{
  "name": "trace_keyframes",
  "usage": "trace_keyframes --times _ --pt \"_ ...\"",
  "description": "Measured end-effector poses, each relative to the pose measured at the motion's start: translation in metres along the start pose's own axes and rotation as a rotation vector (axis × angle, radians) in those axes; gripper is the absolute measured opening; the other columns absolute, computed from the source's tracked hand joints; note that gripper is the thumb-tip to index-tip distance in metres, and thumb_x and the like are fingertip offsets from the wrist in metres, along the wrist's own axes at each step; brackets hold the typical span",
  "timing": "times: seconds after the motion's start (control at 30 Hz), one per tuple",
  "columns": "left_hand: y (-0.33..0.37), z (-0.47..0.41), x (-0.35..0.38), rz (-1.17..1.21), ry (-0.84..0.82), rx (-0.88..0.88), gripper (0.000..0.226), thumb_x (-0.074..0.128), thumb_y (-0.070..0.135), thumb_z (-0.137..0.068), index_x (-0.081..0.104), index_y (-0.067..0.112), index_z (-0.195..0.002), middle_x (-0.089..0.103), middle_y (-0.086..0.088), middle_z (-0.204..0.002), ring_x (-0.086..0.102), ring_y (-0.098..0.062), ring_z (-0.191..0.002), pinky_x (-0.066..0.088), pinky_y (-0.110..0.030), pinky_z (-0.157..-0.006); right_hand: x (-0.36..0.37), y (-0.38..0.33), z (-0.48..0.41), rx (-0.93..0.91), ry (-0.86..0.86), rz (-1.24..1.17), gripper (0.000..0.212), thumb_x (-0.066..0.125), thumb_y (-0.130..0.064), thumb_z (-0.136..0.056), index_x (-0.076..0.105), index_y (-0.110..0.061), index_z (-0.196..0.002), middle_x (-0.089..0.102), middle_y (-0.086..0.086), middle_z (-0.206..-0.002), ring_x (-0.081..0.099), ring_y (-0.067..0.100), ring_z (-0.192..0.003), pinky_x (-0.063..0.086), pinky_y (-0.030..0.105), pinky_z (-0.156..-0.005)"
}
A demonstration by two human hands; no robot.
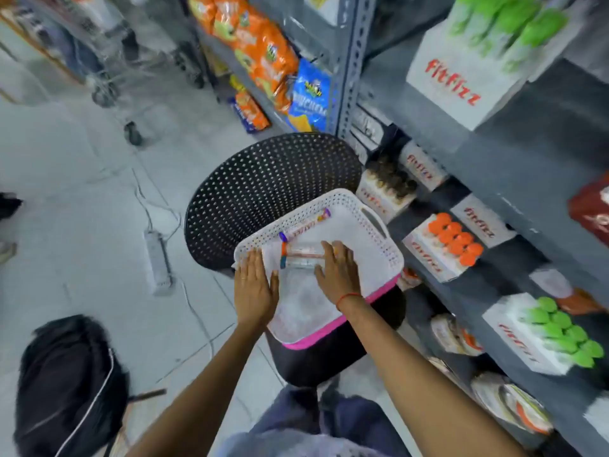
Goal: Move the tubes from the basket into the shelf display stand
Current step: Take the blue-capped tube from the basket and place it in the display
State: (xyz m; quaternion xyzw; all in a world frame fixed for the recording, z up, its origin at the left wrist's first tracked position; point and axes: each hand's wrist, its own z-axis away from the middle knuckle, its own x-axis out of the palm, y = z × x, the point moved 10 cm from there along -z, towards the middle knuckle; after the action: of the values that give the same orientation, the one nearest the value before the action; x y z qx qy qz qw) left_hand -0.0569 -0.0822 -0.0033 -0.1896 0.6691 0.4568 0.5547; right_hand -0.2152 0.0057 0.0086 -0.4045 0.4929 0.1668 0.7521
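A white perforated basket (372, 239) with a pink rim sits on a black chair. Inside lie a few clear tubes (303, 257) with coloured caps, bunched together, and one more tube (304, 226) lies apart near the far wall. My left hand (255, 286) is flat, fingers straight, just left of the bunch's caps. My right hand (337, 270) lies on the bunch's right ends with its fingers stretched over them; no clear grip shows. White "fitfizz" display stands stand on the grey shelf to the right: one with orange-capped tubes (453, 242), one with green-capped tubes (560, 334).
The black mesh chair back (263, 189) rises behind the basket. The shelf upright (352, 61) and snack bags (263, 51) are beyond it. A power strip (158, 258) with cables lies on the floor at left, near a black backpack (69, 384).
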Motion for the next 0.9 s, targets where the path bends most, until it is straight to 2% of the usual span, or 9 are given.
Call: trace_keyframes --times 0.1,0.2,0.3,0.4,0.6,0.73,0.9 --pt "-0.022 0.009 0.018 -0.045 -0.078 -0.076 0.065 0.023 0.043 -0.094 0.035 -0.004 -0.138 0.040 -0.025 -0.142 0.037 -0.038 -0.132 0.026 -0.050 -0.109 0.041 -0.022 -0.007 -0.101 -0.200 0.079 0.046 0.056 -0.014 -0.086 0.046 -0.004 -0.130 0.048 0.021 -0.134 0.042 0.039 -0.124 0.036 0.045 -0.108" --pt "-0.041 0.014 0.039 -0.078 -0.143 -0.110 0.062 0.028 0.038 -0.093 0.037 -0.005 -0.137 0.042 -0.026 -0.140 0.041 -0.038 -0.129 0.027 -0.051 -0.108 0.091 -0.052 -0.014 -0.250 -0.394 0.155 0.047 0.047 -0.009 -0.090 0.040 -0.008 -0.136 0.045 0.018 -0.141 0.037 0.035 -0.131 0.035 0.044 -0.110" --pt "-0.029 0.013 0.038 -0.140 -0.120 -0.050 0.059 0.033 0.035 -0.091 0.041 -0.006 -0.134 0.045 -0.027 -0.138 0.044 -0.039 -0.126 0.025 -0.050 -0.106 0.097 -0.063 -0.020 -0.357 -0.395 0.277 0.046 0.037 -0.007 -0.095 0.035 -0.014 -0.140 0.041 0.021 -0.140 0.039 0.039 -0.127 0.044 0.049 -0.100" --pt "-0.032 0.012 0.044 -0.152 -0.133 -0.050 0.059 0.032 0.034 -0.091 0.040 -0.005 -0.135 0.043 -0.026 -0.139 0.043 -0.039 -0.128 0.021 -0.049 -0.107 0.109 -0.066 -0.031 -0.375 -0.401 0.425 0.039 0.034 -0.006 -0.097 0.043 -0.015 -0.134 0.040 0.022 -0.136 0.040 0.041 -0.120 0.046 0.048 -0.093" --pt "-0.034 0.014 0.047 -0.200 -0.118 -0.051 0.060 0.025 0.039 -0.095 0.038 -0.002 -0.137 0.039 -0.023 -0.143 0.036 -0.037 -0.132 0.018 -0.047 -0.109 0.122 -0.057 -0.039 -0.402 -0.460 0.512 0.035 0.038 -0.006 -0.097 0.050 -0.018 -0.127 0.049 0.018 -0.130 0.042 0.038 -0.121 0.046 0.045 -0.097" --pt "-0.037 0.015 0.050 -0.231 -0.135 -0.063 0.059 0.027 0.038 -0.096 0.036 0.000 -0.139 0.036 -0.020 -0.146 0.032 -0.035 -0.135 0.013 -0.047 -0.111 0.095 -0.054 -0.036 -0.420 -0.371 0.372 0.042 0.049 -0.004 -0.093 0.046 -0.022 -0.132 0.054 0.015 -0.126 0.047 0.033 -0.116 0.052 0.041 -0.091" --pt "-0.007 0.007 0.048 -0.214 -0.145 -0.014 0.060 0.028 0.037 -0.094 0.036 -0.003 -0.138 0.035 -0.019 -0.147 0.030 -0.030 -0.137 0.013 -0.045 -0.114 -0.003 -0.025 -0.026 -0.264 -0.063 -0.036 0.041 0.066 -0.007 -0.082 0.058 -0.015 -0.121 0.066 0.013 -0.112 0.060 0.032 -0.102 0.056 0.043 -0.086"
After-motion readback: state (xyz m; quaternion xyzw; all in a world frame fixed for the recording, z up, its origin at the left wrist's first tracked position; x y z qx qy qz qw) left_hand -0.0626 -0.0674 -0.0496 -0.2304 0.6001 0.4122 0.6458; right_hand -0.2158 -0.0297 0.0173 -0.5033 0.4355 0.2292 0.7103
